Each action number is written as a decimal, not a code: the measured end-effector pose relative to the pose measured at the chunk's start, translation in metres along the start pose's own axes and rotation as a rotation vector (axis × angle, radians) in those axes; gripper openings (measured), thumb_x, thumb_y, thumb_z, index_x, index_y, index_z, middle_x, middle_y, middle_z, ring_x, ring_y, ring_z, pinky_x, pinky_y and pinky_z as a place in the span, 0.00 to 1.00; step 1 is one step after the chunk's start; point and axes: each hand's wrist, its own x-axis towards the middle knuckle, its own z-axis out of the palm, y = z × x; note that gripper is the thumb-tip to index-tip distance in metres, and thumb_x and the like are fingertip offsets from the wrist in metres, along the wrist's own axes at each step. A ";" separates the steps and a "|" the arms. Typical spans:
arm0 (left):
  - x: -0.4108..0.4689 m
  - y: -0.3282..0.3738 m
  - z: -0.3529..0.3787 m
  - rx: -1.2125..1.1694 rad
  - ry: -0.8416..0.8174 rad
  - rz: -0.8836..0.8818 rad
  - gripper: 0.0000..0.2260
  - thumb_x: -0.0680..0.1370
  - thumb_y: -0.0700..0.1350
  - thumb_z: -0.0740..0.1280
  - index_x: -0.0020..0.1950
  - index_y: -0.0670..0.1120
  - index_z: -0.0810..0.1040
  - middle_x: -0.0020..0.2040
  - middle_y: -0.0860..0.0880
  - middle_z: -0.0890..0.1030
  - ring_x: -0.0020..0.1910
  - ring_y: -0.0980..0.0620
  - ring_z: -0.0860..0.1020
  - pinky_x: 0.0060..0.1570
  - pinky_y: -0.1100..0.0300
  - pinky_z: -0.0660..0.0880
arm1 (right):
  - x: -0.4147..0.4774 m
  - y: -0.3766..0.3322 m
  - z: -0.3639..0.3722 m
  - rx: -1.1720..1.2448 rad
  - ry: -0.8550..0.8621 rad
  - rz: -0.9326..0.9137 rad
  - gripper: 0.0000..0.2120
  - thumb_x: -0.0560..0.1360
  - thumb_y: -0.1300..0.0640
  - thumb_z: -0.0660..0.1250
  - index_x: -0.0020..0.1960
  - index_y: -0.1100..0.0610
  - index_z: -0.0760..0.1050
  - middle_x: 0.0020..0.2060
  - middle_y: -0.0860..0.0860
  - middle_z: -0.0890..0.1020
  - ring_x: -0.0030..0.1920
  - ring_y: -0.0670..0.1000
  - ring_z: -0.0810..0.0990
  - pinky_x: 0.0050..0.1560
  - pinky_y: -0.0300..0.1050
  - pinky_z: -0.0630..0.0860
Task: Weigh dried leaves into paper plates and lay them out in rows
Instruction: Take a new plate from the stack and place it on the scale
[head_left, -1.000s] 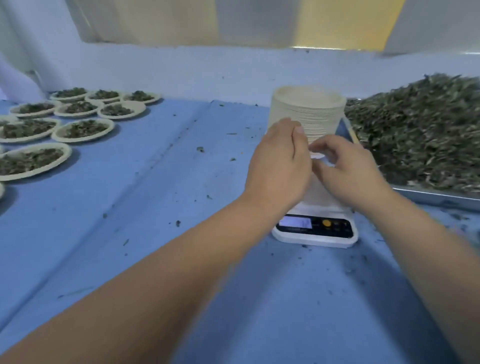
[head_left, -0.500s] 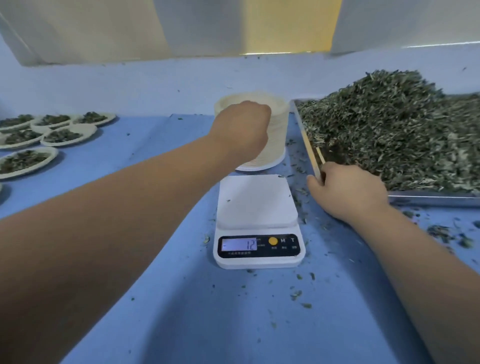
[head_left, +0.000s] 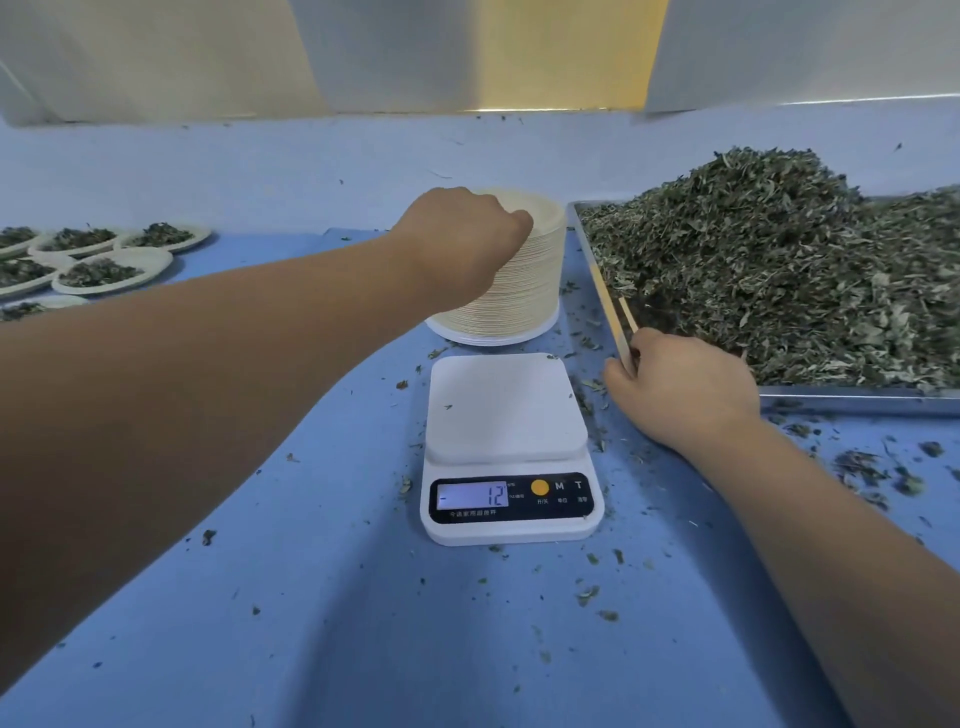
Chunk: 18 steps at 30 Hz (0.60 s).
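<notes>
A tall stack of paper plates (head_left: 524, 291) stands behind the white scale (head_left: 501, 405). My left hand (head_left: 462, 234) lies over the stack's top, fingers curled round the rim of the top plate. The scale's platform is bare and its display (head_left: 472, 494) reads -12. A heap of dried leaves (head_left: 779, 270) fills the metal tray (head_left: 852, 399) at the right. My right hand (head_left: 680, 384) sits at the tray's near left corner, fingers curled round a thin wooden stick (head_left: 627, 313) that pokes out above it.
Several filled plates (head_left: 98, 271) lie in rows at the far left on the blue cloth (head_left: 322, 597). Loose leaf bits are scattered around the scale and in front of the tray. A pale wall runs along the back.
One second ago both hands were together above the scale. My left hand has since risen onto the plate stack and my right hand has moved to the tray corner. Little differs over the last half second.
</notes>
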 end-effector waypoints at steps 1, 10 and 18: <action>0.001 -0.002 0.001 -0.008 0.009 0.013 0.14 0.76 0.33 0.60 0.61 0.42 0.72 0.33 0.46 0.64 0.28 0.47 0.62 0.28 0.57 0.54 | 0.000 0.000 -0.001 -0.001 -0.001 0.000 0.16 0.80 0.42 0.57 0.38 0.50 0.65 0.29 0.49 0.74 0.27 0.51 0.72 0.28 0.40 0.62; -0.001 -0.014 -0.008 -0.135 0.082 0.021 0.21 0.81 0.39 0.58 0.74 0.47 0.64 0.32 0.48 0.66 0.28 0.47 0.65 0.29 0.56 0.57 | 0.001 0.002 0.003 -0.021 0.043 -0.021 0.16 0.80 0.40 0.57 0.40 0.50 0.68 0.29 0.48 0.75 0.27 0.50 0.72 0.28 0.39 0.63; -0.005 -0.005 -0.006 -0.224 0.256 -0.180 0.23 0.75 0.37 0.59 0.71 0.44 0.68 0.41 0.48 0.74 0.40 0.41 0.74 0.43 0.50 0.65 | 0.000 0.001 0.001 -0.010 0.033 -0.017 0.16 0.81 0.40 0.56 0.40 0.49 0.67 0.30 0.47 0.74 0.28 0.49 0.72 0.27 0.39 0.61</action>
